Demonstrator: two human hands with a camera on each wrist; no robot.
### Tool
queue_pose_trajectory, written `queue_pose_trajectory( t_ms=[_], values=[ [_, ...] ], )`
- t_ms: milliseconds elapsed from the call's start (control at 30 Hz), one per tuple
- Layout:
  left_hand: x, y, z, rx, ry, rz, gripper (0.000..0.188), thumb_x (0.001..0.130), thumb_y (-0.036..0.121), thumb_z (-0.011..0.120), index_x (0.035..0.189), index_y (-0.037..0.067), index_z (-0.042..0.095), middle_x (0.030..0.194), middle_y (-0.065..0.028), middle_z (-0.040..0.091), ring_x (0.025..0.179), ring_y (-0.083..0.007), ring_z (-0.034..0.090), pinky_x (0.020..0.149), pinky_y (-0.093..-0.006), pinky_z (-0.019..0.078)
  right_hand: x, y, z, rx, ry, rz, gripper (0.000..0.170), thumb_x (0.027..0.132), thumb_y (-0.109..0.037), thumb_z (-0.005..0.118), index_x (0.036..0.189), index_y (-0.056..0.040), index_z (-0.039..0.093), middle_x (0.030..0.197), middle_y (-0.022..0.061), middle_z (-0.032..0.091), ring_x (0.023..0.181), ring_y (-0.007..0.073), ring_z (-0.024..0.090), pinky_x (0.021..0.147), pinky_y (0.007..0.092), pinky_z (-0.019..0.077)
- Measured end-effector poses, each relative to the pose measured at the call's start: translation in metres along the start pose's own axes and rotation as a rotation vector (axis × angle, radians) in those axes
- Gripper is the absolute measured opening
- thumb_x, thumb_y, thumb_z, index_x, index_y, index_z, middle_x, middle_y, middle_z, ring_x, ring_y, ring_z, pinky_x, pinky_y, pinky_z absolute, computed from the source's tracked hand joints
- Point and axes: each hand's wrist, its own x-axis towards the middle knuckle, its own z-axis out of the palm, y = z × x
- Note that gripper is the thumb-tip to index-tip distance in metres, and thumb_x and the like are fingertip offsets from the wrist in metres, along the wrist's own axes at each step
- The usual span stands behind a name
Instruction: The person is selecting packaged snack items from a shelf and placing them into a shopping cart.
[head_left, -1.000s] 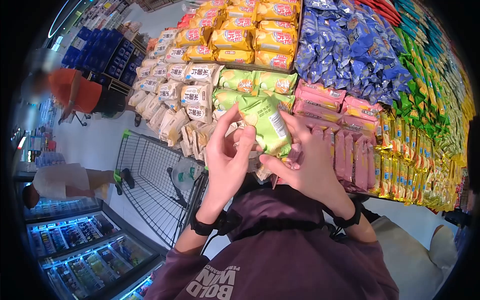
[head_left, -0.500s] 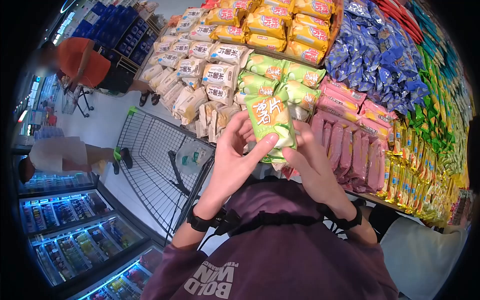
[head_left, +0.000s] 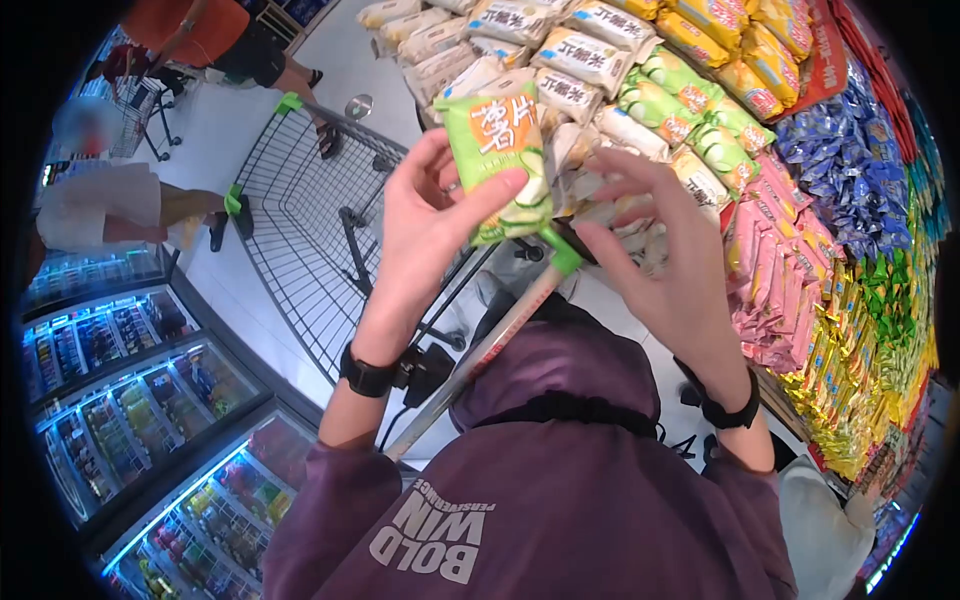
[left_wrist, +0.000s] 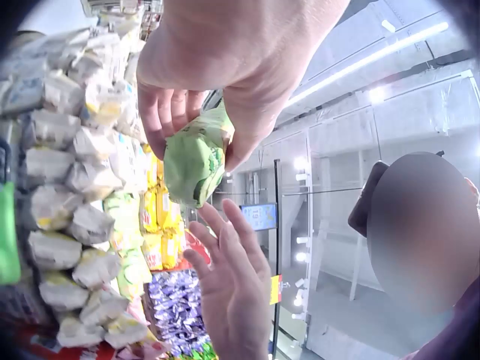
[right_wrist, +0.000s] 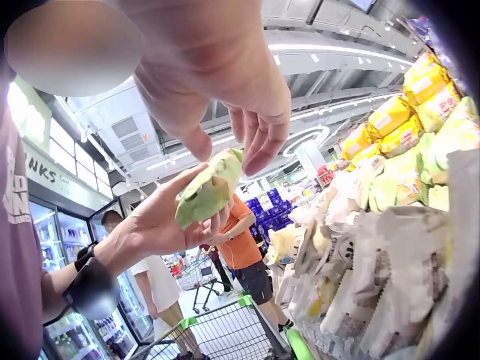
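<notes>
The left hand point(head_left: 425, 225) grips a green snack bag point(head_left: 500, 165), its thumb across the front and the fingers behind; printed characters face up. In the left wrist view the same bag point(left_wrist: 196, 161) hangs between the thumb and fingers of the left hand point(left_wrist: 232, 64). To the right, apart from the bag in the head view, the right hand point(head_left: 670, 255) has its fingers spread and slightly bent, holding nothing. The right wrist view shows the right hand point(right_wrist: 217, 75) above the bag point(right_wrist: 210, 191); whether its fingertips touch the bag there is unclear.
A shopping cart point(head_left: 300, 200) stands at the left, its handle point(head_left: 490, 350) close before the body. White packets point(head_left: 590, 55), green, pink point(head_left: 770, 270), yellow and blue bags fill the display at the right. Two people stand beyond the cart; lit freezers point(head_left: 160, 400) line the lower left.
The view has swung left toward the cart. The left hand has carried the green bag leftward, and the right hand has let go and moved away. Earlier the bag was turned from its back to its front.
</notes>
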Motion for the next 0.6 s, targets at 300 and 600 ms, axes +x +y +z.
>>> queue_pose_trajectory(
  t_ms=[300,600],
  values=[
    [0.014,-0.046,-0.123,0.198,-0.064,-0.2,0.045,0.082,0.019,0.076,0.118,-0.004,0.063,0.101,-0.0045,0.07,0.085,-0.0056,0.062,0.074,-0.0204,0.0479,0.081,-0.003,0.101,-0.663,-0.229,-0.819,0.048,0.07,-0.004,0.07,0.117,-0.0079,0.058,0.116,0.0076,0.06,0.116,0.0223,0.054,0.099,0.0373,0.0408],
    [-0.013,-0.109,-0.201,0.182,-0.062,-0.411,0.03,0.084,0.019,0.07,0.109,0.002,0.064,0.099,-0.0004,0.064,0.093,-0.006,0.057,0.084,-0.0225,0.0447,0.102,0.044,0.227,-0.497,-0.765,-0.807,0.046,0.076,-0.002,0.062,0.121,-0.0048,0.056,0.094,0.0086,0.066,0.095,0.0256,0.063,0.091,0.0373,0.0457]
  ],
)
